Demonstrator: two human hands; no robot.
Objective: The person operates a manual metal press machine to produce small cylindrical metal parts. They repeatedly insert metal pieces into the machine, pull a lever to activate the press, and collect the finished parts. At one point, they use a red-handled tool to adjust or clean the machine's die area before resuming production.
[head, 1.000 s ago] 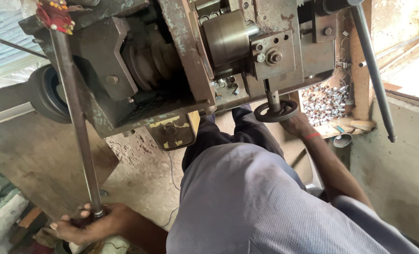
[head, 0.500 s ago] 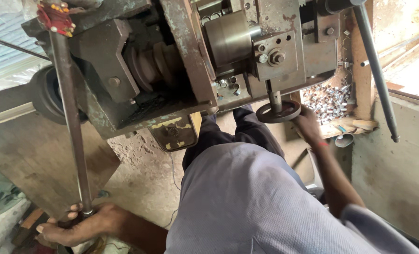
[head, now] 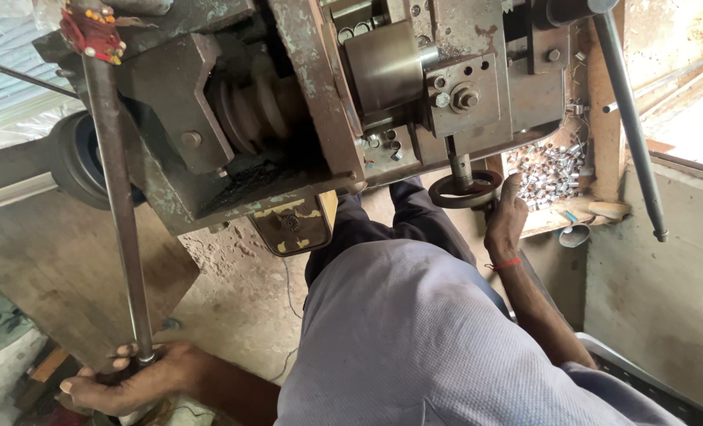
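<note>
Step in hand, by the look of it: operating the old metal-working machine (head: pixel 304 118), both controls held at once. Left hand (head: pixel 127 383) is closed around the lower end of the long steel lever rod (head: pixel 115 205), which runs up to a red-tagged top at the machine's upper left corner. Right hand (head: pixel 507 214) rests against the rim of the small black handwheel (head: pixel 463 189) just below the tool block; fingers curl on the rim, though how firm the hold is cannot be told. Any further feed would call for a slow, steady turn of the wheel while the lever is kept firm. Counts: one lever rod in hand, one handwheel, one second long bar (head: pixel 629 126) at right, untouched; one heap of small shiny metal pieces (head: pixel 547 172) just beyond the handwheel, too many to count.
</note>
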